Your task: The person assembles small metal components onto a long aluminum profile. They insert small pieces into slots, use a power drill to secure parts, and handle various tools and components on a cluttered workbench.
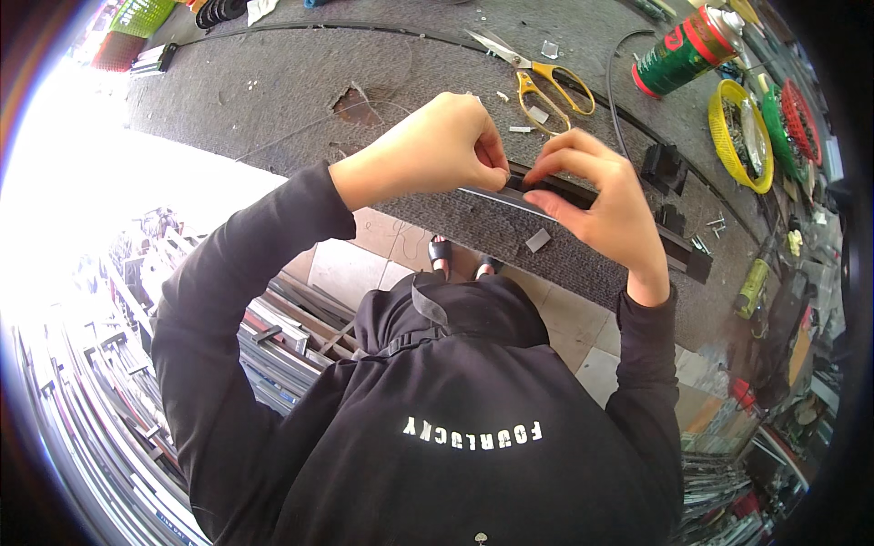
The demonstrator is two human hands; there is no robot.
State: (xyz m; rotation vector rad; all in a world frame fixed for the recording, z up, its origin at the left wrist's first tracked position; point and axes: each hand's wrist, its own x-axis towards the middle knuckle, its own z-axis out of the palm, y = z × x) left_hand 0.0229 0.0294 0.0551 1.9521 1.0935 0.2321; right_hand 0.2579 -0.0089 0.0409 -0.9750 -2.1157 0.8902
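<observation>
A dark, narrow profile bar (678, 247) lies along the near edge of the carpeted bench (273, 86). Over its left part is my left hand (435, 153), thumb and fingers pinched together; what they hold is too small or hidden to make out. My right hand (601, 196) curls around the bar just to the right, its thumb on the near side and its fingers on the far side. The two hands' fingertips almost meet. A small grey flat piece (538, 240) rests on the carpet in front of the right hand.
Yellow-handled scissors (537, 75) lie open beyond my hands. A green and red spray can (683, 53) is at the far right, near a yellow basket (728, 136) and a red basket (801, 123). Black blocks (664, 169) and screws (701, 244) lie right. Long profiles (100, 409) are stacked lower left.
</observation>
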